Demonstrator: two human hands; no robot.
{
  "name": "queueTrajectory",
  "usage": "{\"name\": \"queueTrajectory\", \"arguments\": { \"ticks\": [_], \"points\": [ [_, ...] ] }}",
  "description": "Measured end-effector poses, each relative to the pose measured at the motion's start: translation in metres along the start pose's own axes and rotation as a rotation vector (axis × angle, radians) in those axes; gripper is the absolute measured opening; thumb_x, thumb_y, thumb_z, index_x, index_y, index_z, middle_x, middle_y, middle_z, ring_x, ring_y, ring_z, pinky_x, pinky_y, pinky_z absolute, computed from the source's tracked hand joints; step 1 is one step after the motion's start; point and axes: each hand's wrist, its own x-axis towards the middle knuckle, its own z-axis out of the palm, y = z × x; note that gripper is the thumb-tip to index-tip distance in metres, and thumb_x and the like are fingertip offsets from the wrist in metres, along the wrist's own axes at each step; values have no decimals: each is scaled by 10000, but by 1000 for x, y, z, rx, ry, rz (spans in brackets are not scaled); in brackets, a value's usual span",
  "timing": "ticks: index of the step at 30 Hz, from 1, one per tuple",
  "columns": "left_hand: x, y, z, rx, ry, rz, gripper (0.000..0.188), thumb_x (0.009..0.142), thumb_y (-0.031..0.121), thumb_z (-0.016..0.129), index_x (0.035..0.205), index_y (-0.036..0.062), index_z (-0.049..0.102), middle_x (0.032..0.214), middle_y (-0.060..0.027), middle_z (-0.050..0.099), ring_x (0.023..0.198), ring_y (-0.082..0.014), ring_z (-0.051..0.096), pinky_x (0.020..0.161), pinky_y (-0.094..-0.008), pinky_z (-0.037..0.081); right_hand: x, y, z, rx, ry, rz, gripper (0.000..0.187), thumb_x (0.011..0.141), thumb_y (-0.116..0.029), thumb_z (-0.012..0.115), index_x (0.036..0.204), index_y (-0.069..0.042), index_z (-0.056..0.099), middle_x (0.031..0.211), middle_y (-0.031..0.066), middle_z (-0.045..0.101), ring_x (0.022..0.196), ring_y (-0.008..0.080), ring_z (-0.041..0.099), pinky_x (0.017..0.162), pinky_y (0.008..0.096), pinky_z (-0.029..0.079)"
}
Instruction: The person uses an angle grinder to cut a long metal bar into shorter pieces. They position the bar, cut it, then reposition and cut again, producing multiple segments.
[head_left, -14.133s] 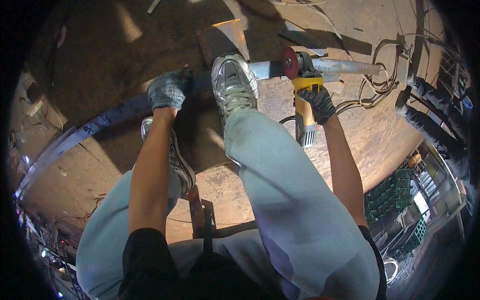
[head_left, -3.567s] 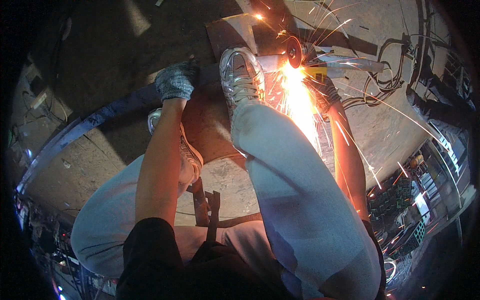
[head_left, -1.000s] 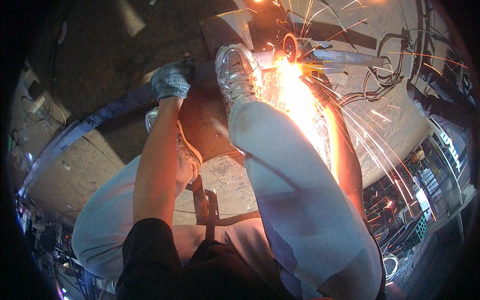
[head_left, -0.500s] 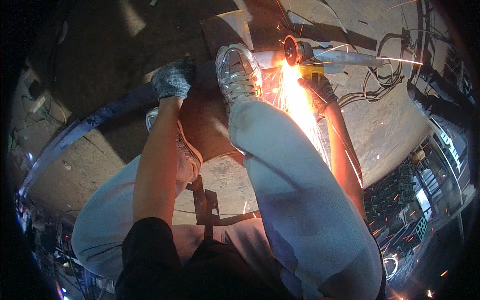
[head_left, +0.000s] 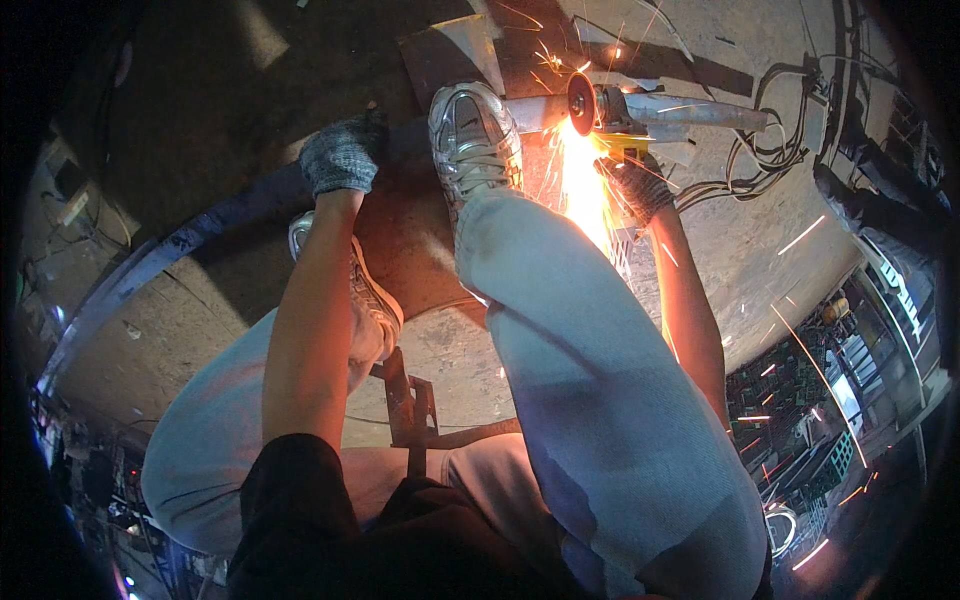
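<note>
Sparks stream from the disc where it meets the bar on the floor. The shoe on the bar and the left hand against it presumably brace it; I cannot tell whether that hand, fingers hidden, grips. The right hand clasps the grinder, apparently to steer.

left hand on bar | right shoe on bar | grinder right of shoe
</note>
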Motion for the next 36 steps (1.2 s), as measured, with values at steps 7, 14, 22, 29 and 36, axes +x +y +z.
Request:
{"name": "queueTrajectory", "arguments": {
  "ticks": [7, 14, 22, 29, 36],
  "points": [
    [-1, 4, -8, 31, -145, -63, 613, 936, 548, 267, 1181, 125, 638, 1243, -154, 590, 1192, -367, 524, 1018, -451, 388, -7, -12, 1, 67, 8, 77, 343, 796, -135, 748, 1096, -65, 597, 984, 26, 634, 846, 117, 575, 718, 257, 487],
    [5, -1, 0, 2, -169, -57, 650, 938, 562, 259, 1147, 90, 653, 1235, -177, 588, 1188, -374, 525, 1021, -440, 385, -18, -18, 5, 367, -33, 99, 412, 789, -100, 743, 1150, -63, 550, 1002, 17, 622, 882, 122, 577, 745, 261, 491],
    [9, -6, 9, 50, -189, -32, 647, 936, 567, 265, 1169, 97, 643, 1240, -172, 587, 1197, -367, 520, 1028, -433, 380, -23, -10, 4, 52, 4, 115, 400, 763, -148, 759, 1105, -50, 576, 987, 19, 623, 837, 127, 575, 764, 280, 489],
    [5, -2, 1, 54, -181, -39, 625, 935, 561, 270, 1155, 119, 654, 1206, -165, 610, 1175, -368, 535, 1019, -435, 390, -27, -1, 1, -36, 10, 36, 425, 783, -124, 726, 1160, -52, 542, 1046, 43, 628, 932, 158, 593, 800, 292, 489],
    [1, 3, -3, 40, -117, -63, 634, 934, 555, 256, 1087, 111, 682, 1127, -169, 643, 1117, -379, 573, 983, -457, 416, -27, 5, 2, 140, 10, 116, 529, 745, -120, 777, 1209, -61, 529, 1114, 45, 621, 960, 160, 594, 802, 291, 511]
  ]
}}
